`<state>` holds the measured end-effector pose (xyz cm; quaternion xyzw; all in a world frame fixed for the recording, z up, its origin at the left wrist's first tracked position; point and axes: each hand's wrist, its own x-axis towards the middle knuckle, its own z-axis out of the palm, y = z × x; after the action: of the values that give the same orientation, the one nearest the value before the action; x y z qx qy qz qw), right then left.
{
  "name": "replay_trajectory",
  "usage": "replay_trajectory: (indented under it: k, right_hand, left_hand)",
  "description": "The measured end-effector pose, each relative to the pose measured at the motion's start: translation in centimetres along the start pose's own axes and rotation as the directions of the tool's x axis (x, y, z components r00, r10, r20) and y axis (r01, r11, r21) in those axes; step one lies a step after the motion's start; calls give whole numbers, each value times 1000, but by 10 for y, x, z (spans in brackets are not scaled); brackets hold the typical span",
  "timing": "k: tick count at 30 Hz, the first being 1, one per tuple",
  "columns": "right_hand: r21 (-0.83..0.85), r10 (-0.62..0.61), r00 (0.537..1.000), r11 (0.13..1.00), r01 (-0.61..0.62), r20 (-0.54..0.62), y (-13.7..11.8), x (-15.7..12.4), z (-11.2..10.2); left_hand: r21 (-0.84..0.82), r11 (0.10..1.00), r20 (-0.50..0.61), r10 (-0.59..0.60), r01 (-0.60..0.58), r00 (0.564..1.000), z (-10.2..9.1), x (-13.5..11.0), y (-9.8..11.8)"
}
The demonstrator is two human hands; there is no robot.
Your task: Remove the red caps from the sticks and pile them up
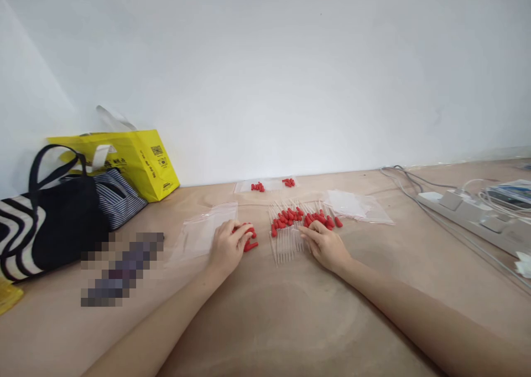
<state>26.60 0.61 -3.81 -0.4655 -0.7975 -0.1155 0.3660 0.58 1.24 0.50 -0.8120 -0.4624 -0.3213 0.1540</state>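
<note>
My left hand (228, 245) is closed, its fingertips pinched on a red rubber bulb in a small pile of red bulbs (250, 246). To the right of that pile lies a row of thin clear tubes (285, 247). My right hand (327, 247) is closed in a pinch over the right end of this row; what its fingers hold is hidden. Just beyond, several droppers (290, 215) lie bunched, red bulbs toward me and clear stems pointing away. More droppers with red bulbs (258, 187) rest in a clear bag near the wall.
Clear plastic bags (207, 227) lie at left, with more bags (359, 205) at right. A yellow bag (143, 164) and a black striped bag (62, 222) stand far left, near a pixelated patch (124, 272). A white power strip (468, 216) with cables sits at right.
</note>
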Motion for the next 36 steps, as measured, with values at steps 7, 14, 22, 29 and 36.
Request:
replay_trajectory:
  k: [7,14,22,29,36]
  right_hand:
    - [1,35,999,999,-35,28,3,-6,1]
    - [-2,102,995,995,-102,-9,1,-9,8]
    - [67,68,998,995,-67,-2,-2,-3,13]
    - [89,41,997,995,-48,73,-6,-3,2]
    - [95,23,995,995,-32,94,-2,-3,-7]
  left_hand:
    - [221,895,223,-434,389,873,4,27,-26]
    - [301,862,206,-476,408,855,11,35,-33]
    - [140,965,325,-255,221,911,16,41,12]
    - [172,932,430,-362,319,827,47,62,34]
    - [252,878,494,-479,408,726,56,74,38]
